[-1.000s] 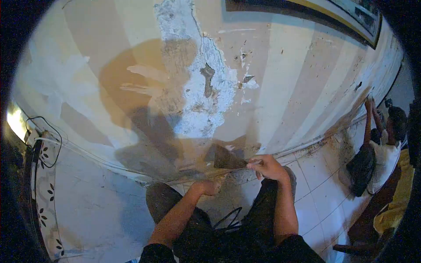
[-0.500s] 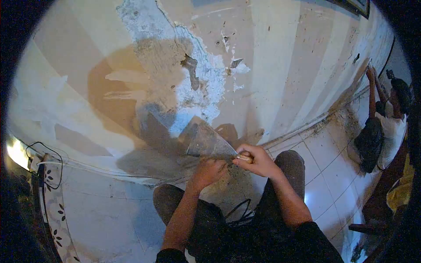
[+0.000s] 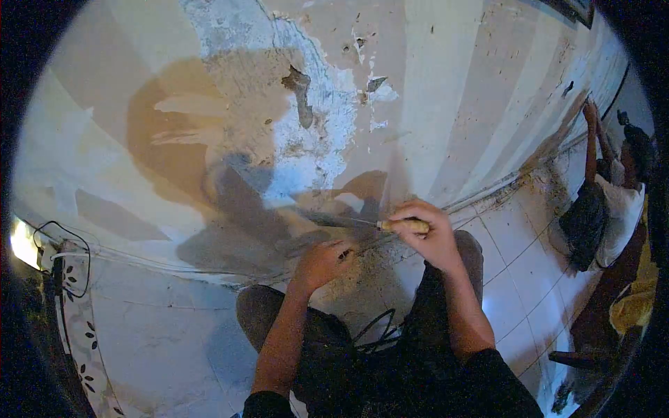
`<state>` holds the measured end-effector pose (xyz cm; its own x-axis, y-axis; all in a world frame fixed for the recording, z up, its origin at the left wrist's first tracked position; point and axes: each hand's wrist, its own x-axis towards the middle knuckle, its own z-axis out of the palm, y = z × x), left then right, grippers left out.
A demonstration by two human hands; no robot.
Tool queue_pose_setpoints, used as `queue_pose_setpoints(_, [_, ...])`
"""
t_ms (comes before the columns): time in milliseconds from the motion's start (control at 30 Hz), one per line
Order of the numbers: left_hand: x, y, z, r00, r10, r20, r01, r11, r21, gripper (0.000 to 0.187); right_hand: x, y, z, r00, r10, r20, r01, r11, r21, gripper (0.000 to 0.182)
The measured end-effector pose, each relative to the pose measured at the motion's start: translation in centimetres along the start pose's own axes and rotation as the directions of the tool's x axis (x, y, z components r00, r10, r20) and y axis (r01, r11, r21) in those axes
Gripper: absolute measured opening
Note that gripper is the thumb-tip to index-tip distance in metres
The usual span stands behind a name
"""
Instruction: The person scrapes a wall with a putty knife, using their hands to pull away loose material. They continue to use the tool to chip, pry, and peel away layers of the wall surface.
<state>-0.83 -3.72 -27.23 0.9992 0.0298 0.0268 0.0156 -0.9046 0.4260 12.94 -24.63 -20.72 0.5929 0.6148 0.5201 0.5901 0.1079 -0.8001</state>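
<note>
My right hand (image 3: 432,233) is closed around the yellowish wooden handle of a scraper (image 3: 412,226). Its wide metal blade, seen nearly edge-on, points left in front of the lower wall. Below and to the left of the blade is my left hand (image 3: 319,267), fingers curled in, with a small dark spot at the fingertips; I cannot tell whether that is a held piece. Before both hands stands a striped wall (image 3: 439,90) with a peeled patch (image 3: 317,132) of bare whitish plaster and a dark hole (image 3: 300,94) in it.
Crumbled debris (image 3: 366,275) lies on the floor between my knees. White tiles (image 3: 519,272) stretch to the right, where another person (image 3: 617,202) crouches with arms raised to the wall. At left are a bright lamp (image 3: 26,244) and a black cable (image 3: 87,261). Shadows cover the lower wall.
My right hand has risen and moved right with the scraper, turning its blade from flat-on to nearly edge-on. My left hand has come away from the blade, slightly left.
</note>
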Motion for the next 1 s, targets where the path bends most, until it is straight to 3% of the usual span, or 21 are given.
queue_pose_setpoints(67, [-0.2, 0.6, -0.7, 0.999, 0.022, -0.046, -0.022, 1.0, -0.008, 0.025, -0.1, -0.5, -0.3, 0.998, 0.018, -0.059, -0.017, 1.0, 0.019, 0.014])
queue_pose_setpoints(133, [-0.2, 1.7, -1.7, 0.995, 0.045, -0.087, -0.046, 0.999, -0.012, 0.024, -0.4, -1.1, 0.2, 0.968, 0.221, -0.12, -0.208, 0.972, 0.107, 0.017])
queue_pose_setpoints(167, [-0.1, 2.1, -2.0, 0.999, 0.039, -0.018, -0.04, 0.998, -0.045, 0.023, -0.5, -0.7, 0.9, 0.966, 0.225, -0.125, -0.212, 0.971, 0.112, 0.017])
queue_pose_setpoints(233, [0.2, 2.1, -1.9, 0.998, 0.034, 0.048, -0.031, 0.997, -0.068, 0.022, 0.2, 0.1, 2.6, 0.932, 0.209, -0.296, -0.143, 0.962, 0.231, 0.018])
queue_pose_setpoints(333, [0.2, 1.7, -0.4, 0.99, 0.052, 0.134, -0.049, 0.999, -0.022, 0.025, 2.0, -2.9, 5.1, 0.929, 0.29, -0.232, -0.176, 0.894, 0.412, 0.018])
queue_pose_setpoints(400, [0.2, 1.7, -0.1, 0.986, 0.129, 0.108, -0.122, 0.99, -0.064, 0.028, 4.4, -6.1, 5.9, 0.992, 0.092, -0.087, -0.07, 0.972, 0.225, 0.013])
queue_pose_setpoints(433, [0.0, 1.5, -0.1, 0.99, 0.131, 0.052, -0.126, 0.987, -0.097, 0.028, 5.5, -7.2, 6.7, 0.999, -0.018, -0.05, 0.031, 0.963, 0.268, 0.016])
queue_pose_setpoints(500, [-1.2, 0.6, 0.0, 0.991, -0.022, -0.131, -0.011, 0.969, -0.246, 0.028, 7.3, -9.9, 7.5, 0.966, -0.245, 0.08, 0.217, 0.942, 0.257, 0.024])
queue_pose_setpoints(533, [-1.8, 0.1, 0.2, 0.969, -0.137, -0.206, 0.064, 0.944, -0.325, 0.028, 8.1, -11.4, 7.4, 0.92, -0.344, 0.187, 0.305, 0.929, 0.21, 0.029])
queue_pose_setpoints(600, [-2.9, -1.1, 0.8, 0.911, -0.323, -0.257, 0.192, 0.884, -0.427, 0.028, 9.6, -13.5, 8.0, 0.796, -0.566, 0.217, 0.551, 0.824, 0.13, 0.038])
queue_pose_setpoints(733, [-3.4, -2.4, 2.7, 0.964, -0.264, -0.03, 0.248, 0.933, -0.259, 0.029, 10.4, -14.5, 9.6, 0.703, -0.685, 0.193, 0.699, 0.715, -0.01, 0.037])
queue_pose_setpoints(833, [-2.4, -3.0, 3.9, 0.976, -0.17, 0.135, 0.188, 0.973, -0.133, 0.029, 10.7, -14.0, 9.4, 0.683, -0.688, 0.245, 0.718, 0.693, -0.056, 0.031])
queue_pose_setpoints(900, [-1.2, -3.0, 4.7, 0.968, -0.112, 0.224, 0.13, 0.989, -0.066, 0.029, 10.9, -13.6, 8.8, 0.612, -0.738, 0.285, 0.775, 0.632, -0.028, 0.027])
queue_pose_setpoints(1000, [-0.7, -2.8, 5.2, 0.956, -0.046, 0.291, 0.055, 0.998, -0.022, 0.029, 11.0, -11.2, 10.3, 0.619, -0.717, 0.321, 0.77, 0.634, -0.069, 0.024])
